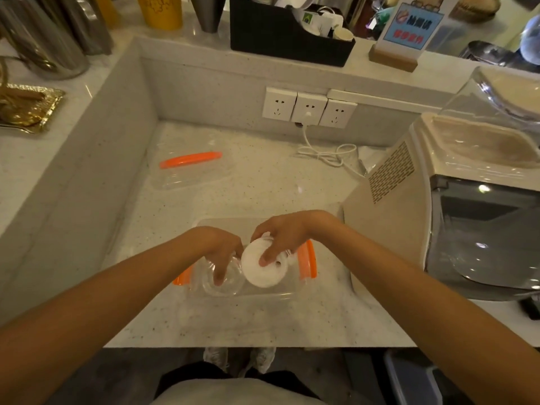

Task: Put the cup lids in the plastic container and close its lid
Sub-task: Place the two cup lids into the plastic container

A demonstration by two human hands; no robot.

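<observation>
Seen from the head camera: 1 clear plastic container (263, 293) on the speckled white counter (263, 320), near the front edge, long axis running left to right. 2 orange latches on it, 1 at the left end (181, 277) and 1 at the right end (309, 260), the right one standing up along the short wall.

2 stacks of cup lids inside the open container. 1 white stack (264, 266), lying on its side in the right half, round face turned toward the camera, axis slanting back toward the right. 1 clear stack (223, 280), in the left half, round and see-through; exact count of lids in either stack impossible to tell.

2 bare hands, both reaching down into the container. Left hand (217, 249) with fingers pointing down and touching the clear stack; grip around it not clear. Right hand (287, 235) curled over the white stack, thumb pressed on its round face, fingers wrapped behind.

1 separate container lid (190, 171), clear, lying flat farther back and left on the counter, well apart from the container, with 1 orange latch strip (191, 159) running left to right, slightly tilted.

3 white wall sockets (308, 108) side by side on the back wall, 1 white cable (324, 153) plugged into the middle one. 1 beige machine (438, 200) at the right, just beside the container.
</observation>
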